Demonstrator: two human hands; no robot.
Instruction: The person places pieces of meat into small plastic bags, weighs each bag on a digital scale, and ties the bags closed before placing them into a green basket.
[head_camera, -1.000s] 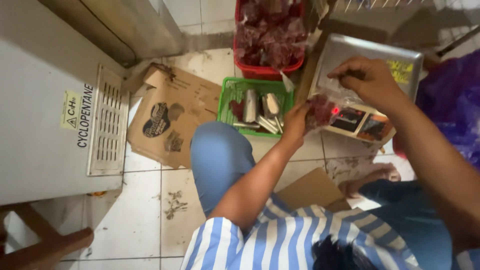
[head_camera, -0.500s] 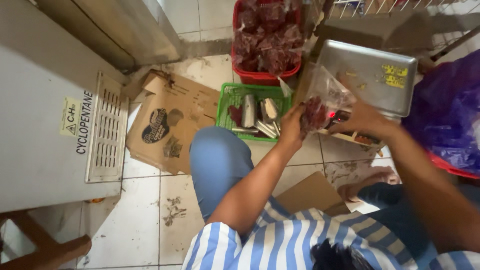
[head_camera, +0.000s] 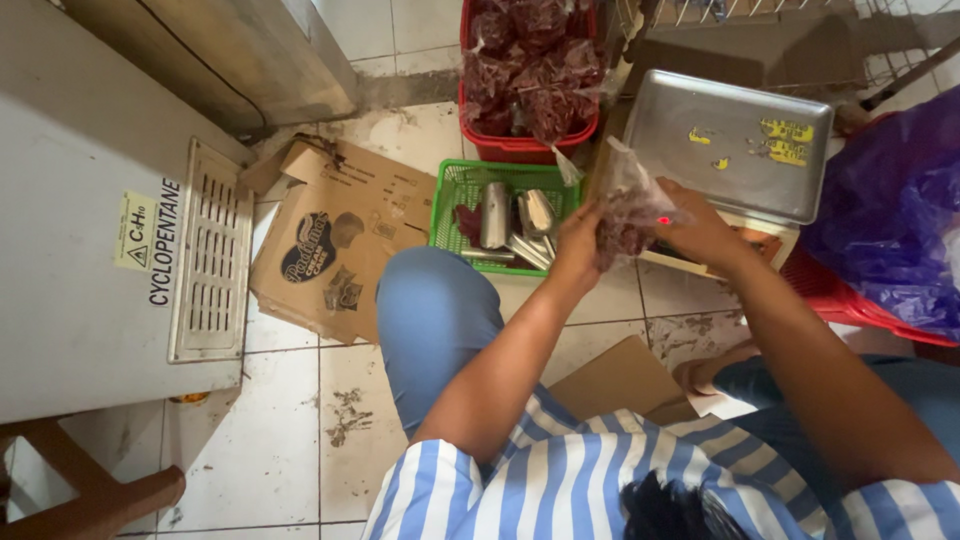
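Both hands (head_camera: 578, 245) (head_camera: 705, 232) hold clear bag (head_camera: 628, 205) above green basket (head_camera: 452, 195).

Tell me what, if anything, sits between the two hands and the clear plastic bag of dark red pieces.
Nothing visible does. The left hand and right hand both grip the clear plastic bag of dark red pieces directly, holding it in front of the flat metal scale tray.

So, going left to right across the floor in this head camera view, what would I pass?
White appliance with vent grille → flattened cardboard box → green basket holding metal pieces → clear bag of dark red pieces, held by left hand and right hand → purple plastic bag.
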